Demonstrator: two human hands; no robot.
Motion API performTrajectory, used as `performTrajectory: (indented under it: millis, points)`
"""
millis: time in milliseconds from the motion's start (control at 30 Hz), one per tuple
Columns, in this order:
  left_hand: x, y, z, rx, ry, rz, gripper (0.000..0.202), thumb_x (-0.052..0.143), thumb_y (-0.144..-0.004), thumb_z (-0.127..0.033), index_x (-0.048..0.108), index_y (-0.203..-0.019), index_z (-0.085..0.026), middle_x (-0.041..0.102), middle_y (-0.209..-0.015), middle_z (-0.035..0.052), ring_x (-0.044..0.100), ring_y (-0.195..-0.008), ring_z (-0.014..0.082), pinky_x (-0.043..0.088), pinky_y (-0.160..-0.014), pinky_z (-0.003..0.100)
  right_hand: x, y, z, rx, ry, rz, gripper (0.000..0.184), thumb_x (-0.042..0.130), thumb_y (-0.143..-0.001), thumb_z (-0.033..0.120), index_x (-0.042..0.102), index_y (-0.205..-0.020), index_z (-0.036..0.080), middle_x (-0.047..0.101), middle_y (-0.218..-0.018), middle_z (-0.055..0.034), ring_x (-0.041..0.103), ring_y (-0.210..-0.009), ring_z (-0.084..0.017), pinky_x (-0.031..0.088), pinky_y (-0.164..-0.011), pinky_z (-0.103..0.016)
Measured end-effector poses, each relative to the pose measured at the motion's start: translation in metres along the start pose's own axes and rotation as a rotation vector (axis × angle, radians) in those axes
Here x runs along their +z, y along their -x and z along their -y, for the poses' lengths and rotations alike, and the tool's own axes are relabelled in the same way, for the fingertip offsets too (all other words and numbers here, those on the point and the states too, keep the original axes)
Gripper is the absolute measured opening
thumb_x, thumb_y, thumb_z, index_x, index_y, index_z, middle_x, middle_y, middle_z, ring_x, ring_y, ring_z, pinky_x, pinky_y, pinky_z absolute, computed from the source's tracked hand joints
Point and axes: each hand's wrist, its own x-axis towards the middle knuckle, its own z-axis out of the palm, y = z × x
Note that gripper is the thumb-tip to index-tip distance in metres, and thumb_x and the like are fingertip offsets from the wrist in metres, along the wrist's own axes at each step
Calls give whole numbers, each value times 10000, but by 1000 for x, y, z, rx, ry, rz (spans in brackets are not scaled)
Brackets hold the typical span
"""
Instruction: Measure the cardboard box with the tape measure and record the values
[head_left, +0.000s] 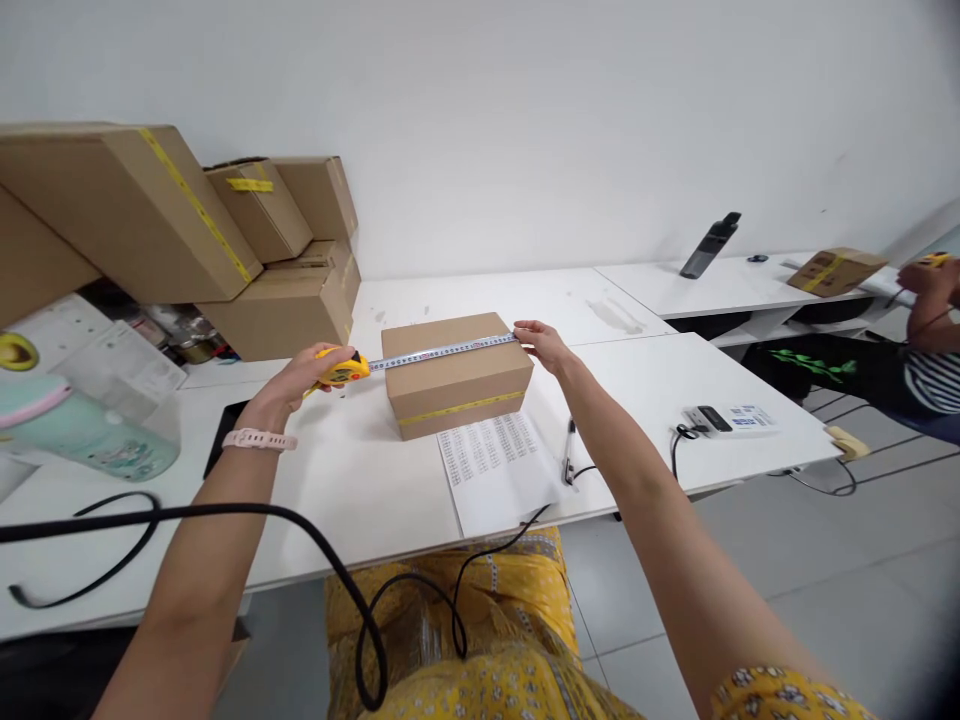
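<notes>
A brown cardboard box [457, 385] with a yellow tape strip along its front side rests on the white table. My left hand [304, 378] is closed round a yellow tape measure [343, 368] just left of the box. From it the metal blade [442, 352] runs lengthwise across the box's top. At the right end, the fingers of my right hand [541, 343] pinch the blade's tip against the box's far right edge. A printed sheet [491, 465] full of small figures lies partly under the front of the box.
Cardboard boxes [277, 310] are stacked at the left, by a mint-green bottle [97, 430]. A pen [570, 450] lies right of the sheet. Black cable [300, 520] loops across my front. Rightward are a small device [707, 420], a dark bottle [709, 248] and another person's hand [930, 275] near a box.
</notes>
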Motion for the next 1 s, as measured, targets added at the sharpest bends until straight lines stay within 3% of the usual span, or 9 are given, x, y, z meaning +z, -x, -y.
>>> performTrajectory:
  millis: [100,267,467,667,767,833,900,1000]
  points:
    - [9,-5,-5,14,0,25,564,710,-676,-683,663,-938,-186,709,-919,57,628,-740,183,420,-554,247,13,3,-4,35,30,14,285,815,-718,355,679,-922,209,726,-1008,-47,642,-894,-174,504,-771,-297]
    - [19,-9,-11,13,6,9,423,699,-714,-586,652,-871,-195,683,-815,24,604,-652,156,366,-515,249,22,1,-7,112,60,-25,253,758,-760,402,678,-858,183,738,-954,-73,652,-813,-188,517,-683,-287]
    - [17,-12,-2,32,39,30,424,670,-743,-593,667,-887,-194,693,-861,28,616,-621,147,392,-531,257,23,2,-6,129,120,-108,255,786,-720,396,640,-735,187,717,-821,-68,617,-695,-178,474,-580,-291]
    - [18,-10,-7,35,23,28,431,658,-763,-600,675,-906,-194,706,-869,36,620,-659,161,375,-536,246,26,7,0,76,216,-168,378,815,-703,402,510,-587,210,602,-641,-12,512,-624,-141,378,-556,-283]
    - [17,9,-17,76,-13,9,469,690,-756,-588,704,-1008,-193,711,-900,46,619,-741,174,380,-559,242,23,8,7,13,241,-182,356,807,-708,393,520,-604,209,566,-628,11,484,-643,-132,383,-606,-287]
    - [21,34,-21,119,-18,77,538,707,-763,-581,696,-1135,-192,715,-922,56,620,-764,179,404,-575,245,16,9,14,-61,226,-186,324,784,-726,420,551,-649,208,581,-677,14,492,-690,-132,407,-667,-286]
    - [36,69,-18,141,58,270,581,720,-772,-578,672,-1196,-184,713,-963,73,633,-760,180,451,-581,256,10,11,21,-173,189,-161,319,746,-750,480,578,-707,213,610,-742,8,508,-742,-138,426,-723,-287]
    - [86,121,-5,-15,361,630,619,775,-753,-549,594,-1238,-209,687,-1032,81,690,-753,193,538,-581,288,12,14,28,-298,198,-20,333,710,-763,535,614,-770,216,652,-811,-9,537,-791,-154,444,-769,-302]
